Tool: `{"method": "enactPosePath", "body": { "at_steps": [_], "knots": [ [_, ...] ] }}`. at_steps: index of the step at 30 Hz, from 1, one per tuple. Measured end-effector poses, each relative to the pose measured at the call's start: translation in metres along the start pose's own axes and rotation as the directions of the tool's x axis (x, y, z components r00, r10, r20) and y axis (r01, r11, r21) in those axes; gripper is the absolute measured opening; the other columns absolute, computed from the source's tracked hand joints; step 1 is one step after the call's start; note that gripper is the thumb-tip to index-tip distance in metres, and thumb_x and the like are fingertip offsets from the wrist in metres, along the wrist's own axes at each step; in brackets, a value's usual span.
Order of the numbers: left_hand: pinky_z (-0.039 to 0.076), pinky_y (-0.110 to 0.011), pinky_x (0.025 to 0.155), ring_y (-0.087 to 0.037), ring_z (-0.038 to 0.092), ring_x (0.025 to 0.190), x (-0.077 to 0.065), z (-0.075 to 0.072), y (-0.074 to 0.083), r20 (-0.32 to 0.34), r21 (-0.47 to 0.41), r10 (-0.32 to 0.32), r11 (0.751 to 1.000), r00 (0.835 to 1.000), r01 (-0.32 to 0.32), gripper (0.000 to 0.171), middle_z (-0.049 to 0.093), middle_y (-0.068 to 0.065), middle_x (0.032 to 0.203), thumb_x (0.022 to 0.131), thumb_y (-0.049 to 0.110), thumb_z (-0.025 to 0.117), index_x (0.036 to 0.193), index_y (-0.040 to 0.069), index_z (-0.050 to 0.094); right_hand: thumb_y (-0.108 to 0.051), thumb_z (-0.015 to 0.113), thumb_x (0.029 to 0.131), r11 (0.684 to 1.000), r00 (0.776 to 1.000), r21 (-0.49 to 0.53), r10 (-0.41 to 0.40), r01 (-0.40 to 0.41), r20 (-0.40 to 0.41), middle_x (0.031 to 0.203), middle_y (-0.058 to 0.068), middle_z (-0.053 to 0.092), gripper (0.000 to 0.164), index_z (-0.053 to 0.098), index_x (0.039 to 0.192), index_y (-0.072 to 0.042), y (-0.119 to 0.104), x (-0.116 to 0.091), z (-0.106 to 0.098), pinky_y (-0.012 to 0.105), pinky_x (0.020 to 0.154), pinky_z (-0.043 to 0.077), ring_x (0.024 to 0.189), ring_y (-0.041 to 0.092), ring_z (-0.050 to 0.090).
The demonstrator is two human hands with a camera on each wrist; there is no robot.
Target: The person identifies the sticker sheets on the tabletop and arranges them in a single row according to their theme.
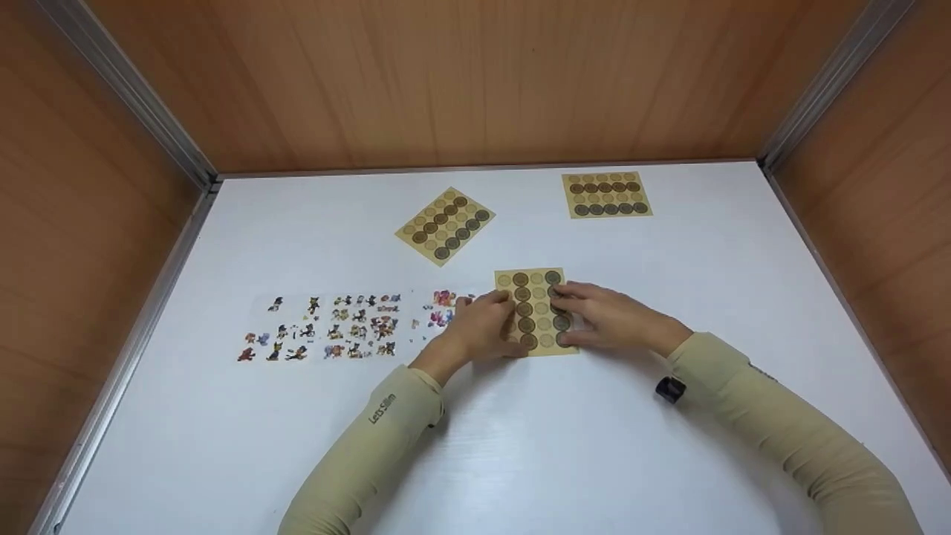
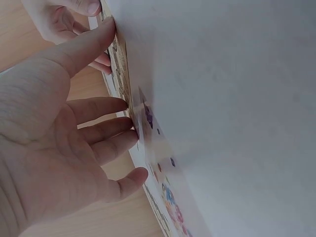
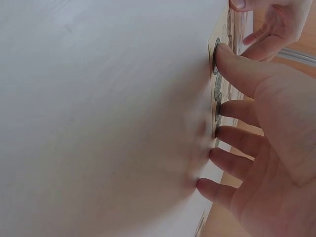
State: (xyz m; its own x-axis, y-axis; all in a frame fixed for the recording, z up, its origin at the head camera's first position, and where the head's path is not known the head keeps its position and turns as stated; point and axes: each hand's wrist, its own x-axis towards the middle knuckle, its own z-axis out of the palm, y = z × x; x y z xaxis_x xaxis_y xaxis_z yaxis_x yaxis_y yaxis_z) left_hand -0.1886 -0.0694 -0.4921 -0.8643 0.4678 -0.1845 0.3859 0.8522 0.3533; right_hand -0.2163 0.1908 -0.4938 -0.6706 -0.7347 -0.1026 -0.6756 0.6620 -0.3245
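Observation:
A kraft-brown sheet of round stickers (image 1: pixel 542 312) lies flat on the white table, its light and dark circles in columns. My left hand (image 1: pixel 479 327) rests on its left edge, with thumb and fingertips touching the paper. Along the opposite edge, my right hand (image 1: pixel 613 316) touches the sheet with its thumb and some fingertips. In the right wrist view, the right thumb (image 3: pixel 242 66) presses near a corner, while the little finger (image 3: pixel 215 190) reaches down to the table beside the sheet. The left fingers (image 2: pixel 106 133) are spread and gently bent in the left wrist view.
Two similar brown sticker sheets lie farther back, one tilted (image 1: pixel 446 227) and one at the right (image 1: pixel 608 195). Clear sheets with colourful cartoon stickers (image 1: pixel 362 327) spread out to the left, one partly under my left hand. Wooden panels (image 1: pixel 475 82) wall the table.

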Motion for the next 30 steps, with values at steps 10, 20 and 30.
{"method": "enactPosePath", "body": {
  "at_steps": [10, 20, 30],
  "knots": [
    [0.028, -0.055, 0.119, -0.035, 0.035, 0.146, 0.002, -0.041, -0.024, -0.066, -0.041, -0.02, 0.999, 0.998, 0.017, 0.081, 0.035, -0.017, 0.16, 0.09, 0.043, 0.077, 0.153, 0.006, 0.043, -0.039, 0.062, 0.102, 0.993, 0.993, 0.065, 0.104, -0.101, -0.051, 0.158, 0.015, 0.039, 0.06, 0.05, 0.149, -0.004, -0.007, 0.021, -0.017, 0.05, 0.118, 0.031, 0.145, 0.034, 0.037],
    [0.013, -0.05, 0.124, -0.035, 0.006, 0.154, 0.019, -0.094, -0.099, -0.14, -0.189, -0.238, 0.959, 0.961, 0.21, 0.101, 0.005, -0.018, 0.168, 0.092, 0.041, 0.075, 0.162, 0.003, 0.013, -0.035, 0.057, 0.104, 0.968, 0.971, 0.155, 0.214, -0.197, -0.105, 0.161, 0.017, 0.033, 0.061, 0.041, 0.153, -0.002, -0.016, 0.098, -0.03, 0.046, 0.121, 0.027, 0.148, 0.033, 0.032],
    [0.001, -0.048, 0.124, -0.032, -0.008, 0.154, 0.035, -0.094, -0.164, -0.008, -0.274, -0.342, 0.904, 0.94, 0.327, 0.108, -0.007, -0.018, 0.168, 0.095, 0.047, 0.069, 0.161, -0.001, -0.001, -0.043, 0.054, 0.104, 0.919, 0.929, 0.218, 0.357, -0.33, -0.099, 0.165, 0.02, 0.02, 0.074, 0.028, 0.158, 0.0, -0.031, 0.18, -0.029, 0.043, 0.124, 0.019, 0.153, 0.032, 0.018]
  ]
}}
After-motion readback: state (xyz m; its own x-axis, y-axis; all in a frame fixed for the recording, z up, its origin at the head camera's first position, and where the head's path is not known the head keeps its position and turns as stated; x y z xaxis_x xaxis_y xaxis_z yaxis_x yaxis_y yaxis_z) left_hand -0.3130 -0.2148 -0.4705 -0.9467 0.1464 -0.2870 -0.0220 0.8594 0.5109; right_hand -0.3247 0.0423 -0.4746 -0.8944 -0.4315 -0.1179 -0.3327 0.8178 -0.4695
